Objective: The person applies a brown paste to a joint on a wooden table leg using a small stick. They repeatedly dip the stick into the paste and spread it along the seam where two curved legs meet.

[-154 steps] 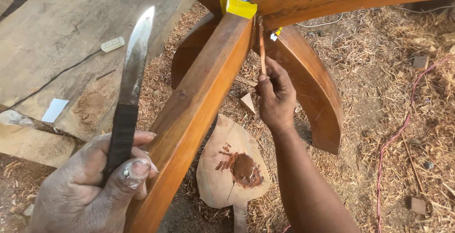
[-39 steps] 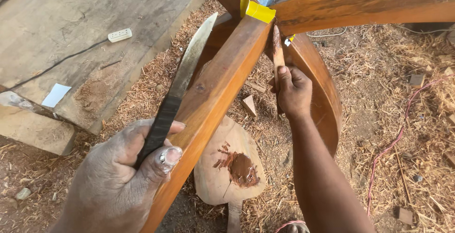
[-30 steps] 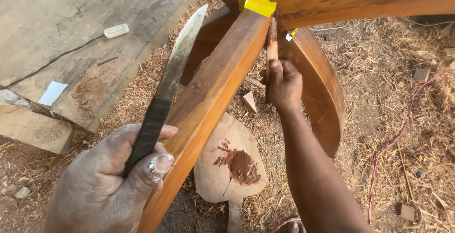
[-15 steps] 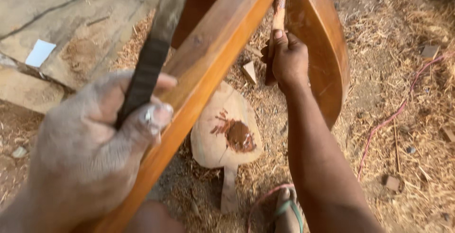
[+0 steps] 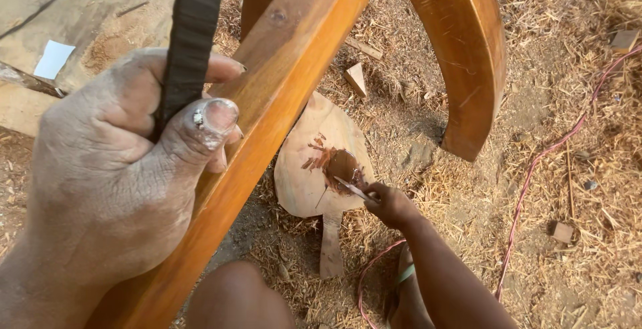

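Your right hand (image 5: pixel 391 205) has dropped from the curved wooden leg (image 5: pixel 461 68) to the paddle board (image 5: pixel 314 182) on the floor, fingers closed on a small stick (image 5: pixel 351 188) dipping into brown filler (image 5: pixel 341 165). Your left hand (image 5: pixel 114 168) still grips the knife handle (image 5: pixel 187 35) against the wooden rail (image 5: pixel 267 101).

Ground surface: bare earth covered with sawdust and wood shavings (image 5: pixel 588 135).
A paddle-shaped wooden board (image 5: pixel 314 182) bearing a reddish-brown paste patch is laid flat on the shavings. Small wood offcuts (image 5: pixel 356 78) are scattered nearby. A red cord (image 5: pixel 535 168) is run across the right side. Grey planks (image 5: pixel 73 28) with a white paper scrap (image 5: pixel 53 59) are seen at upper left.
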